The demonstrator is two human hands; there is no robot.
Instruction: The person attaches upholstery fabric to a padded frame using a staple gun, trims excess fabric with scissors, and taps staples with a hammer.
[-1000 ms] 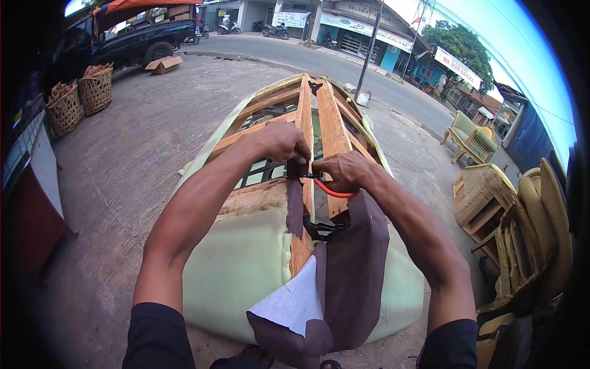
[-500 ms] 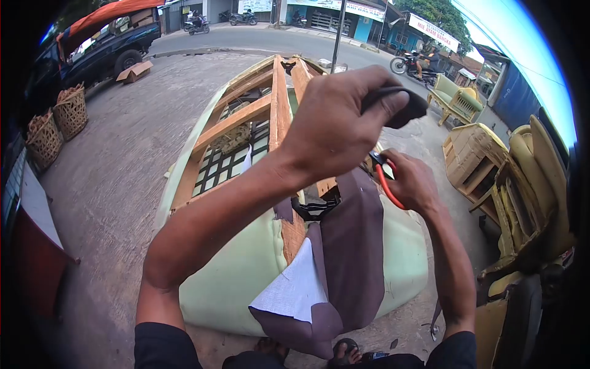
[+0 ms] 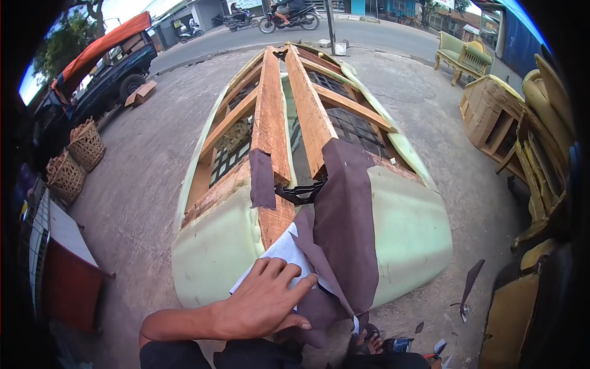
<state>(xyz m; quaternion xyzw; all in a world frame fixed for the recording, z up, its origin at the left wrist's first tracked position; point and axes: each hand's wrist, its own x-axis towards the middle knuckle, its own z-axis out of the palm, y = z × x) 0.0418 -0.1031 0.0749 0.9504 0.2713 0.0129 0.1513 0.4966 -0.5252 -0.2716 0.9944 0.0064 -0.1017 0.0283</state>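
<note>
My left hand [image 3: 264, 301] lies over a loose flap of dark purple fabric [image 3: 322, 304], at its turned-back pale underside [image 3: 284, 249]. Its fingers are spread and bent, the thumb apart from them. The purple fabric [image 3: 347, 227] runs up the right part of an upturned frame with pale green padding [image 3: 412, 227] and bare wooden beams [image 3: 267, 117]. A small purple piece [image 3: 262, 179] sits on the left beam. Black straps [image 3: 301, 194] cross the gap between the beams. My right hand is out of view. A red-handled tool [image 3: 430, 355] shows partly at the bottom edge.
Dark fabric scraps [image 3: 471, 281] lie on the ground at right. Seat frames [image 3: 495, 123] stand beyond them, with a green sofa [image 3: 462, 56] farther back. Woven baskets [image 3: 86, 144] and a red-sided piece [image 3: 67, 270] are at left. Motorcycles [image 3: 289, 19] pass on the road.
My left hand has come down from its raised position, no longer showing the dark piece it held, onto the fabric flap. My right hand with the red-handled tool has left the frame's right side.
</note>
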